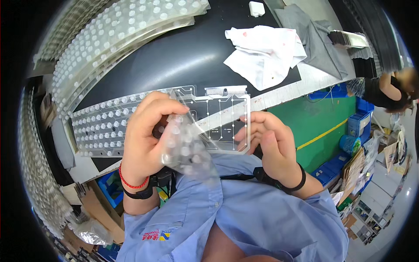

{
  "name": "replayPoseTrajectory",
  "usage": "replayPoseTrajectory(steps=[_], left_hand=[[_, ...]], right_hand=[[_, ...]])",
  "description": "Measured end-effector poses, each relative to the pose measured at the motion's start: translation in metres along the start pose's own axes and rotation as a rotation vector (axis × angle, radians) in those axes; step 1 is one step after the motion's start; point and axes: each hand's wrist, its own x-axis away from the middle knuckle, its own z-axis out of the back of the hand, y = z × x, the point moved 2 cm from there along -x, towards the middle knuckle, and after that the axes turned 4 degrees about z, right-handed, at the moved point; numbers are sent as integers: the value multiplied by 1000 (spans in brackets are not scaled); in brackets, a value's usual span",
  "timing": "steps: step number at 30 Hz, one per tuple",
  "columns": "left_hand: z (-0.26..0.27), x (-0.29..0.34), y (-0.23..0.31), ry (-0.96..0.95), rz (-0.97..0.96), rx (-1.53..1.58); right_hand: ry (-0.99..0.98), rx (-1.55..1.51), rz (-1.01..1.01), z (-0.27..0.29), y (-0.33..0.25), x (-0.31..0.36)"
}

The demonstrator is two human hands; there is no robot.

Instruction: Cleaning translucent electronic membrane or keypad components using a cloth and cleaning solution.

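Centre frame: left hand (146, 137) clenched in a grip on clear domed rubber sheet (185, 146); right hand (270, 146) pinches transparent printed-circuit film (222, 118).

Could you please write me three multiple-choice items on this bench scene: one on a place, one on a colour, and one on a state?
1. Where does the white cloth lie?
A) on the black mat
B) on the green floor
C) in a blue bin

2. What colour is the cord on the left hand wrist?
A) yellow
B) red
C) white

3. What is the left hand doing with the dotted clear sheet?
A) gripping it, peeled up
B) resting flat, empty
C) holding scissors

Answers: A, the cloth sits on the dark mat; B, a red cord circles the wrist; A, the fingers pinch the lifted sheet.
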Motion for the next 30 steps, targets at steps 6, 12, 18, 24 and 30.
replayPoseTrajectory(steps=[6,12,18,24,30], left_hand=[[-4,-1,19,143,-5,30],[15,27,23,280,-610,-106],[27,57,18,536,-715,-104],[30,55,8,620,-640,-100],[28,49,9,621,-550,-103]], right_hand=[[100,-105,-33,-20,-18,-9],[153,164,24,-19,-39,-20],[144,141,321,25,-140,-110],[38,48,312,27,-213,-279],[17,-74,322,-11,-219,-373]])
